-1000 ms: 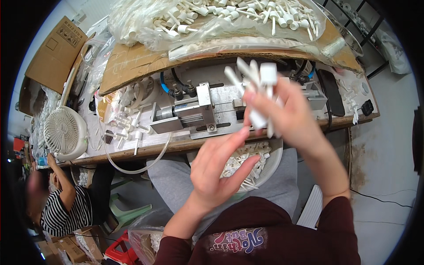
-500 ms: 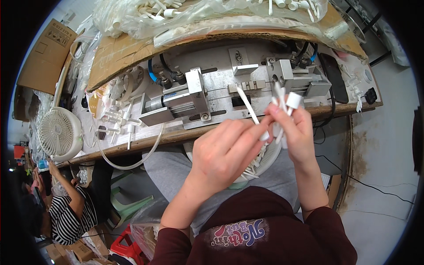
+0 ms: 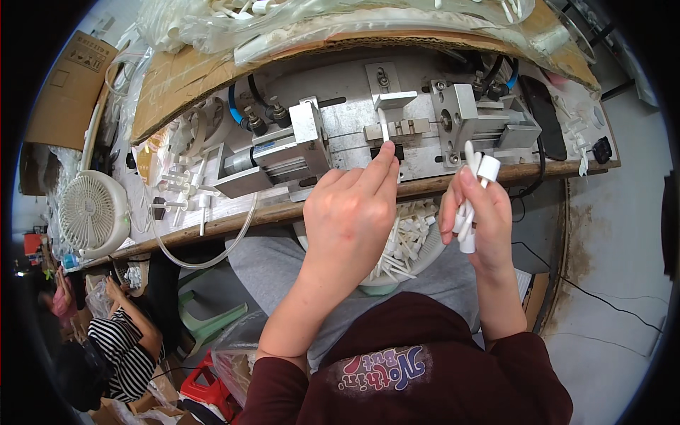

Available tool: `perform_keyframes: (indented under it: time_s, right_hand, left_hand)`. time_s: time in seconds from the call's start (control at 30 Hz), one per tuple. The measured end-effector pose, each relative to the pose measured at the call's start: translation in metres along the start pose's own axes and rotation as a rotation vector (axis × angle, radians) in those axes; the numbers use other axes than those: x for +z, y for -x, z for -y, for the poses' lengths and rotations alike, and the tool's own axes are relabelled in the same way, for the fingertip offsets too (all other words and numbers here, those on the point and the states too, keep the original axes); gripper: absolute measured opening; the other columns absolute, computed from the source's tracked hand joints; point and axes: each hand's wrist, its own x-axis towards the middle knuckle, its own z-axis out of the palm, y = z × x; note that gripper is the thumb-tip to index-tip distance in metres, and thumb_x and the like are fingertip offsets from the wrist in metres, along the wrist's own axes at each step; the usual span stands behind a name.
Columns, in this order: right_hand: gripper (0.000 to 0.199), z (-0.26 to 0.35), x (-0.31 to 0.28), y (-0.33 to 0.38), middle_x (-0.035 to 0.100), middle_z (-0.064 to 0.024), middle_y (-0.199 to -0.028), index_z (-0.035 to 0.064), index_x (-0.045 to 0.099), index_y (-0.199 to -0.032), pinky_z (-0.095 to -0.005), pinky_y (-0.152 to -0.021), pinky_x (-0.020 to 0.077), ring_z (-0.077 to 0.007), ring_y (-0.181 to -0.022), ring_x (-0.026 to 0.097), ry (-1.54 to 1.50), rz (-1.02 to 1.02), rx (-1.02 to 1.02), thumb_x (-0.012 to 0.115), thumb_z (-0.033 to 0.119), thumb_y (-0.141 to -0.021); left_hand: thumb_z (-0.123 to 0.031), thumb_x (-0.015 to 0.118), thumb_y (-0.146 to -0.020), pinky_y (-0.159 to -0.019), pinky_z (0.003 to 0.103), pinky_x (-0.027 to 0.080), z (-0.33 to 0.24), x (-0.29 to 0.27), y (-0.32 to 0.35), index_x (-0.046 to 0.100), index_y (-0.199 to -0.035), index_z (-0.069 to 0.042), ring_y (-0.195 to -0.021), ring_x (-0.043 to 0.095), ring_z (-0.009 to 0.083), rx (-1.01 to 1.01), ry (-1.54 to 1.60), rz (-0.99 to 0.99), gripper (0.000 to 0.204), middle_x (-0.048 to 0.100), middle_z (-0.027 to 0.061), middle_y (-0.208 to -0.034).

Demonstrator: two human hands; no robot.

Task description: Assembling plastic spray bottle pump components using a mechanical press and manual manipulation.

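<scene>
My left hand [image 3: 348, 218] reaches over the bench edge, its fingers closed on a thin white plastic stick [image 3: 384, 122]. The stick's far end points away from me, over the small notched metal block [image 3: 407, 128] in the middle of a metal clamping fixture [image 3: 347, 152]. Off to the right and lower, my right hand [image 3: 492, 223] is wrapped round several white sticks with wider cap-like ends [image 3: 487, 168]. Below both hands, a round bowl [image 3: 445, 253] on my lap holds many similar white pieces. My left fingers hide the stick's near end.
Cylinder units flank the fixture's left [image 3: 308, 134] and right [image 3: 460, 120]. A cardboard sheet [image 3: 184, 81] with bagged white parts overhangs the back. Loose white pieces [image 3: 188, 188], a clear hose [image 3: 244, 237] and a white fan [image 3: 92, 212] are leftward. Another person in stripes [image 3: 131, 333] works at far left.
My hands have moved apart. The left carried one white stick forward to the notched block, while the right drew back slightly right and down with its bunch of sticks.
</scene>
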Motion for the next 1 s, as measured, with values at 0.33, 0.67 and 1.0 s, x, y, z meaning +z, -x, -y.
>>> perform_keyframes:
  time_s: [0.33, 0.67, 1.0]
  right_hand:
    - [0.036, -0.006, 0.006, 0.003, 0.056, -0.0099, -0.056, 0.0072, 0.045, -0.078, -0.0249, -0.047, 0.0437, -0.0138, -0.045, 0.051, -0.022, 0.018, 0.051, 0.044, 0.031, -0.105]
    - [0.033, -0.011, 0.001, 0.003, 0.059, -0.0090, -0.059, 0.0016, 0.055, -0.089, -0.0244, -0.045, 0.0451, -0.0124, -0.047, 0.054, -0.179, 0.019, -0.095, 0.046, 0.029, -0.105]
    - [0.032, -0.008, 0.009, 0.006, 0.052, -0.0089, -0.055, 0.0090, 0.042, -0.085, -0.0264, -0.041, 0.0416, -0.0154, -0.040, 0.048, -0.077, 0.021, -0.083, 0.039, 0.032, -0.107]
  left_hand:
    - [-0.011, 0.077, -0.076, -0.058, 0.030, 0.050, 0.000, 0.002, -0.004, 0.075, -0.097, -0.009, -0.061, 0.064, 0.0201, -0.081, 0.060, 0.005, 0.021, 0.074, 0.0012, -0.110]
    - [-0.012, 0.078, -0.076, -0.060, 0.030, 0.052, 0.001, 0.001, -0.006, 0.075, -0.096, -0.009, -0.065, 0.067, 0.0214, -0.086, 0.082, 0.014, 0.021, 0.074, 0.0019, -0.108]
    - [-0.012, 0.077, -0.076, -0.064, 0.031, 0.055, 0.004, 0.000, -0.005, 0.075, -0.099, -0.008, -0.071, 0.070, 0.0217, -0.089, 0.100, 0.026, 0.023, 0.073, 0.0025, -0.110]
